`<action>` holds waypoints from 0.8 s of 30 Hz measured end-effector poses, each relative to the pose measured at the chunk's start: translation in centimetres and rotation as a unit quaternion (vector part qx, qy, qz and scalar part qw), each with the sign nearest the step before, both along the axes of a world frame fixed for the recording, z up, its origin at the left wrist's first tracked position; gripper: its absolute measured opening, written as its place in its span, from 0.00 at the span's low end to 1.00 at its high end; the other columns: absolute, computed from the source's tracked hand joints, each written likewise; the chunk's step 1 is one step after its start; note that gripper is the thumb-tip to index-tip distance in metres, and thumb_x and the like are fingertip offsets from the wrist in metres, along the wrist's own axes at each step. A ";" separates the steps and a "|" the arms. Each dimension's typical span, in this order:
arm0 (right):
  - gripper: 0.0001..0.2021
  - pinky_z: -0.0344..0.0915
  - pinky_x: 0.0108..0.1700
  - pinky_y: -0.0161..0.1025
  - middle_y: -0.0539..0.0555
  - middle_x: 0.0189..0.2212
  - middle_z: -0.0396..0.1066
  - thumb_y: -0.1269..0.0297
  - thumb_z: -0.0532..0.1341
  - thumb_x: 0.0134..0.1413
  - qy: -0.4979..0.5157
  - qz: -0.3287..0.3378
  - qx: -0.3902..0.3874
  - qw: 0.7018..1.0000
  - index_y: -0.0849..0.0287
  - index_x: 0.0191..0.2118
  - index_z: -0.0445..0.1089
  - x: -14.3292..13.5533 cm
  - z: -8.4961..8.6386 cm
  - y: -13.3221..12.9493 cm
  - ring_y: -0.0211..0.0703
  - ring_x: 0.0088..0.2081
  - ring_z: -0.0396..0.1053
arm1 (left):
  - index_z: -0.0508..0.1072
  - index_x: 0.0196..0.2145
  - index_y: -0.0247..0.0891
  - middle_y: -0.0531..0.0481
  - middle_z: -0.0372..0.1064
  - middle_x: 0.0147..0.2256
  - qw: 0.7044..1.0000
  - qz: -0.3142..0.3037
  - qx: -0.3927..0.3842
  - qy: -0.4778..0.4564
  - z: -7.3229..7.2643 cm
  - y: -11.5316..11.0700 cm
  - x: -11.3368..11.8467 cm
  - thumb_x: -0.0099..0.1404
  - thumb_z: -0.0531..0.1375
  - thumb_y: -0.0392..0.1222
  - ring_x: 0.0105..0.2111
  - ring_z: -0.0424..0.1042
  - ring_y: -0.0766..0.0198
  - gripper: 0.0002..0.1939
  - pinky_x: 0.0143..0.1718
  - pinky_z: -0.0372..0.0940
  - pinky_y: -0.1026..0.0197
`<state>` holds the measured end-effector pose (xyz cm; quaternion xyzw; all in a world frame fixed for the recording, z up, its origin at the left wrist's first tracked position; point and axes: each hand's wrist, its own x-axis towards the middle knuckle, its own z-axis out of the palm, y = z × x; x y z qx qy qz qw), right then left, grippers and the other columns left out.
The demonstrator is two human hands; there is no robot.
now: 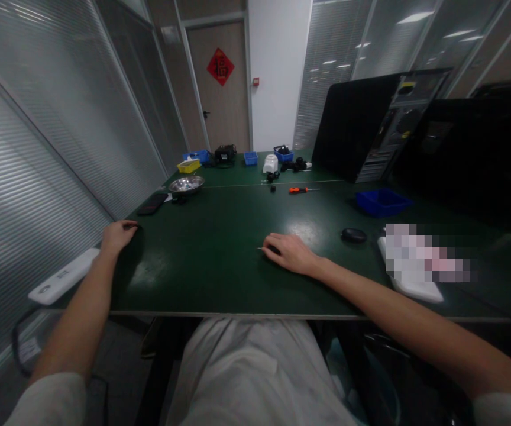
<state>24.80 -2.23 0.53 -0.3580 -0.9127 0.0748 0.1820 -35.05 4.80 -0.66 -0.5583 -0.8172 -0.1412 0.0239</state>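
My right hand (291,253) rests on the green table with its fingers curled together. A short, thin, pale metal piece (259,248) pokes out from its fingertips; its exact kind is too small to make out. At the table's left edge lies my left hand (120,235), its fingers stretched out toward the right and nothing visible in them. Just beyond it is a dark phone (152,204). A white power strip (64,276) is beside my left forearm. To the right of my right hand sits a black computer mouse (353,235).
An orange-handled screwdriver (298,190) lies farther back, with a metal bowl (187,184) at left. A blue tray (382,202) stands at right before a black computer case (355,127). Small parts, a yellow bin (188,166) and blue bins (251,158) line the far end.
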 end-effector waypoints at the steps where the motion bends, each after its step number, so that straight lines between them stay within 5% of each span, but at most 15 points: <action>1: 0.12 0.55 0.36 0.36 0.53 0.41 0.74 0.57 0.53 0.72 0.000 0.000 0.001 1.000 0.56 0.45 0.70 0.0 0.0 0.0 0.40 0.37 0.70 | 0.77 0.55 0.32 0.41 0.77 0.47 1.000 0.003 0.008 0.001 -0.1 -0.1 0.0 0.70 0.59 0.47 0.42 0.72 0.56 0.21 0.48 0.63 0.58; 24: 0.12 0.56 0.36 0.36 0.54 0.42 0.73 0.57 0.53 0.71 -0.005 -0.004 -0.018 1.000 0.56 0.46 0.71 0.0 0.3 0.0 0.40 0.37 0.70 | 0.76 0.55 0.28 0.41 0.73 0.50 0.999 -0.031 0.038 0.010 0.5 -0.8 1.3 0.71 0.57 0.37 0.48 0.70 0.56 0.19 0.54 0.61 0.59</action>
